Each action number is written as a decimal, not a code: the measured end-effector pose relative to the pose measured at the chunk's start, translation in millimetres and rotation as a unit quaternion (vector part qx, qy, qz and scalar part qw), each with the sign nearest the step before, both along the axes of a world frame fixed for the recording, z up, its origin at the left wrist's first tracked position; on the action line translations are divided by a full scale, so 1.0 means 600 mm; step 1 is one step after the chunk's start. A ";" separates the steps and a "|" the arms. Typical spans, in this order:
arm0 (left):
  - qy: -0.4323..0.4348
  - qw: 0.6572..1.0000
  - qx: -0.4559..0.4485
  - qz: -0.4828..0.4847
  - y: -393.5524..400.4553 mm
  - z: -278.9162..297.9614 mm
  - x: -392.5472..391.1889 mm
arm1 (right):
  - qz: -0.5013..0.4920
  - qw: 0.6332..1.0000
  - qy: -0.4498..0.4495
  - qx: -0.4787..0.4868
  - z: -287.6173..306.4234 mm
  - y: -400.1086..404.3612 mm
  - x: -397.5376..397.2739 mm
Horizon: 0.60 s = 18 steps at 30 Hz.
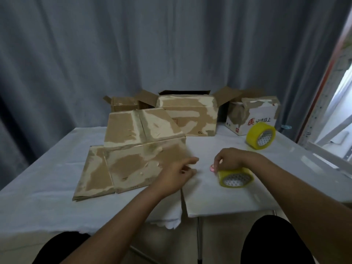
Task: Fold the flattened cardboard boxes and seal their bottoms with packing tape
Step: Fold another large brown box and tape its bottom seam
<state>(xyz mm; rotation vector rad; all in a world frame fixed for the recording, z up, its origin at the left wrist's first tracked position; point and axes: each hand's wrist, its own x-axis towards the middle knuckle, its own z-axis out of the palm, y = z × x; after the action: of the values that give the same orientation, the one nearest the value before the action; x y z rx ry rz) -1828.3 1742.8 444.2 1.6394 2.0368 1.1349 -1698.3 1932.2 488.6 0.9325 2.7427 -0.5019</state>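
A: Right hand [227, 161] was down on the near tape roll [235, 178], fingers curled over its top edge, holding it against the table [219, 199]

B: And the left hand [178, 175]?

A: Loosely spread, fingers reaching right, just beside the flat box [131, 168], holding nothing. Whether it touched the cardboard, I couldn't tell

B: Where was that flat box?

A: Lying left of centre on the table, a second flattened box [142, 128] propped up behind it

B: Anything further back?

A: Three opened boxes stood in a row at the far edge: small one [124, 104], big one [190, 115], white one [253, 115]. A spare roll [261, 135] stood on edge near the white one, well apart from the hands
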 end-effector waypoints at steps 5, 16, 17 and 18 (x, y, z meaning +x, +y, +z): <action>-0.312 0.947 -0.062 0.033 0.037 -0.019 0.035 | 0.006 0.973 0.189 -0.128 -0.001 -0.035 0.014; -0.284 0.952 0.000 0.117 0.017 -0.009 0.025 | 0.015 0.959 0.267 -0.098 -0.023 -0.077 -0.006; -0.270 0.955 0.004 0.123 0.014 -0.007 0.023 | 0.015 0.957 0.270 -0.108 -0.022 -0.080 -0.007; -0.251 0.958 0.012 0.135 0.011 -0.004 0.021 | 0.007 0.953 0.272 -0.131 -0.019 -0.082 -0.007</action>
<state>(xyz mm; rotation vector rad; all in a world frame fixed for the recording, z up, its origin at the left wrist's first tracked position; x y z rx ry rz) -1815.8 1749.2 441.7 0.9575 1.9342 1.4888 -1702.2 1883.2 477.3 0.7959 3.0264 -1.2517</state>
